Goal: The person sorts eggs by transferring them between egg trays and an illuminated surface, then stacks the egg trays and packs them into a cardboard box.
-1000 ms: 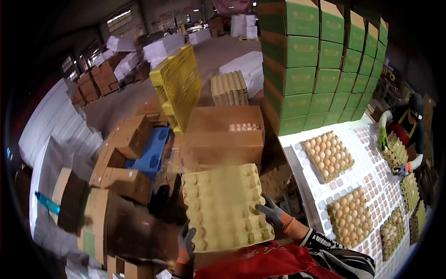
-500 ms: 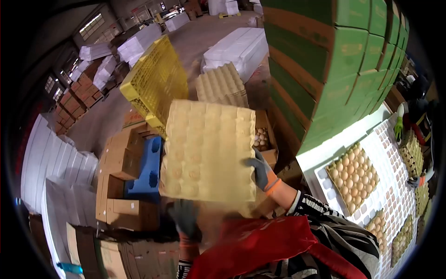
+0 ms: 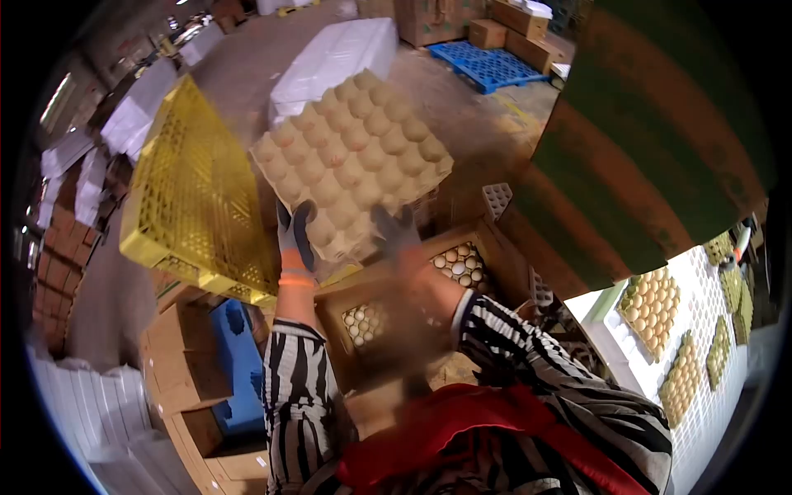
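Note:
A cardboard egg tray (image 3: pixel 351 161) with bare cups lies tilted in front of me, beyond the boxes. My left hand (image 3: pixel 297 231), in a grey and orange glove, is closed at its near left edge, with some fingers hidden behind it. At the near right edge is my right hand (image 3: pixel 398 231), gloved alike and smeared by motion; its fingers touch or overlap the tray, and their grip is unclear. Below my forearms stands an open carton (image 3: pixel 338 363) with eggs (image 3: pixel 361 323) inside. More eggs (image 3: pixel 460 266) show in a second compartment or carton on the right.
A yellow plastic pallet (image 3: pixel 198 198) stands on edge at left, near cartons (image 3: pixel 177 363) on a blue pallet (image 3: pixel 239 355). Right of me rises a green-and-brown carton stack (image 3: pixel 635 157). Beyond it, a white table (image 3: pixel 598 309) bears filled egg trays (image 3: pixel 652 309). A white-wrapped bundle (image 3: pixel 334 62) lies ahead.
The tray has moved away from me and turned, now showing its cups. My left hand has risen to its edge. My right hand has shifted to the near edge, and the view has swung right.

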{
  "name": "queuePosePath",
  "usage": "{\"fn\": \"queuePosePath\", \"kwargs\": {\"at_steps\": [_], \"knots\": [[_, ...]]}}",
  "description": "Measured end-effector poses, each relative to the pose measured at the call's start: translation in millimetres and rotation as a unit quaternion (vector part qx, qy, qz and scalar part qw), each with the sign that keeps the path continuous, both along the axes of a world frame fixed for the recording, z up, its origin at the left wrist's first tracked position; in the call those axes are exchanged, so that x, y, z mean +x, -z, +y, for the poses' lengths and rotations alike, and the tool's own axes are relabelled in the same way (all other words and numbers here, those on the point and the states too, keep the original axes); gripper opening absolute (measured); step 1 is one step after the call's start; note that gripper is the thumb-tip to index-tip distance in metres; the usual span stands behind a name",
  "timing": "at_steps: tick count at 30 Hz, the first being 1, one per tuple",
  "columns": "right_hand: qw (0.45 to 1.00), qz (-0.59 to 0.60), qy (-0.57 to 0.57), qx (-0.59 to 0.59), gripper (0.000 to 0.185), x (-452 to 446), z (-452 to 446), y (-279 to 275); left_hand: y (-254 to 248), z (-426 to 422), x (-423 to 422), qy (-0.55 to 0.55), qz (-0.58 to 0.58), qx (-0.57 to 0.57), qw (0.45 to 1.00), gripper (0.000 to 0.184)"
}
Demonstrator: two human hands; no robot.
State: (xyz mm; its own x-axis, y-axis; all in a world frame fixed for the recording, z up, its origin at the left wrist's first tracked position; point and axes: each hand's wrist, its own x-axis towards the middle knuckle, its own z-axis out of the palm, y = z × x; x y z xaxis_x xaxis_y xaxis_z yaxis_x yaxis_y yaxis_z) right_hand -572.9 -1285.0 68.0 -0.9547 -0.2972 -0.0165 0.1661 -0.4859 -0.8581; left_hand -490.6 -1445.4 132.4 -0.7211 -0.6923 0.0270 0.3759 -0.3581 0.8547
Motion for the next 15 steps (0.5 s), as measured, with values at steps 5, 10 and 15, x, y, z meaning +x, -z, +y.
{"fn": "queuePosePath", "kwargs": {"at_steps": [5,10,15], "knots": [[0.966,0.134,0.151,0.162,0.062,-96.5,50.7,51.5,121.5,-85.8,-45.7,-0.008,-0.058,0.005,0.998,0.052],[0.824,0.443,0.005,0.353,0.062,-186.8,58.3,48.3,67.6,-53.5,-38.1,-0.009,-0.008,0.055,0.998,0.052],[0.952,0.21,-0.056,0.216,0.052,-172.9,26.3,-61.6,22.5,-66.6,-47.6,-0.033,-0.019,0.007,0.999,0.059]]}}
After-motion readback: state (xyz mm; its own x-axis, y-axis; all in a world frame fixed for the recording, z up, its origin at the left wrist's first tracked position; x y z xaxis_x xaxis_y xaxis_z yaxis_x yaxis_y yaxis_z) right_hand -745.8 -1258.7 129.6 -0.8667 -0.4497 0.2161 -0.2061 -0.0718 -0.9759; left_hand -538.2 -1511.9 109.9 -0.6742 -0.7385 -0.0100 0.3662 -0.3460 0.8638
